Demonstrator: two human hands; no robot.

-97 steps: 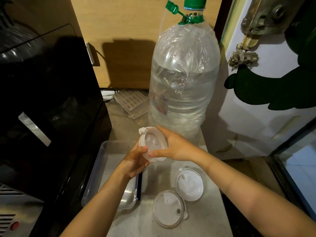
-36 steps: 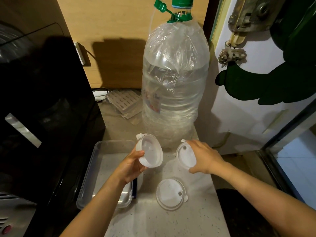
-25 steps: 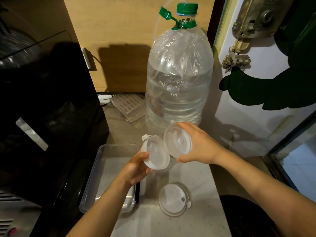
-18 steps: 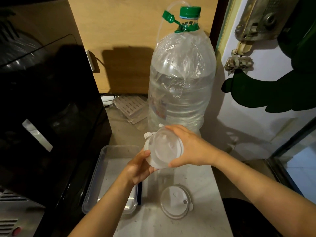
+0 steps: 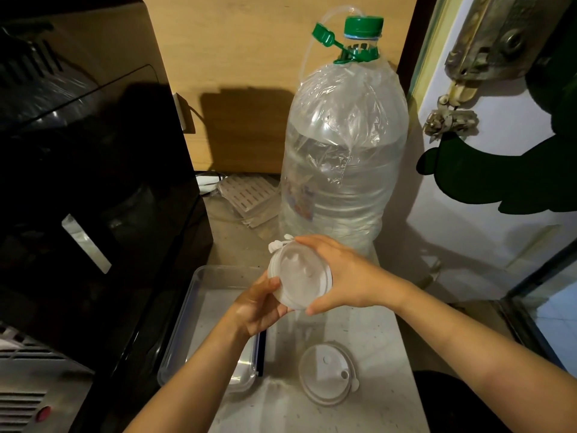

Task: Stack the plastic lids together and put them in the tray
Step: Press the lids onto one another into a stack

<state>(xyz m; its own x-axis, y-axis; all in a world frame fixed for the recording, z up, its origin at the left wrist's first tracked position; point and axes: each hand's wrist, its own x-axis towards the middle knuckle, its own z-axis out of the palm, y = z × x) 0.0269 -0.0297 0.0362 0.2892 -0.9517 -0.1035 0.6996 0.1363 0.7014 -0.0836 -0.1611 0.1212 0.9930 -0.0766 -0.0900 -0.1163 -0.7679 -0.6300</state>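
1. Mid-frame, both hands meet around a small stack of clear plastic lids (image 5: 299, 281), held in the air above the counter (image 5: 368, 332).
2. The left hand (image 5: 257, 307) grips the stack's lower left edge, thumb on the face and fingers curled behind.
3. The right hand (image 5: 346, 273) wraps the right side, fingers over the top rim and thumb under the bottom rim.
4. One more lid (image 5: 326, 373) lies flat on the counter in the lower middle, untouched.
5. The clear tray (image 5: 187, 323) sits lower left of centre, partly under the left forearm, beside a black appliance (image 5: 93, 198).
6. A large water bottle (image 5: 342, 157) stands just behind the hands.
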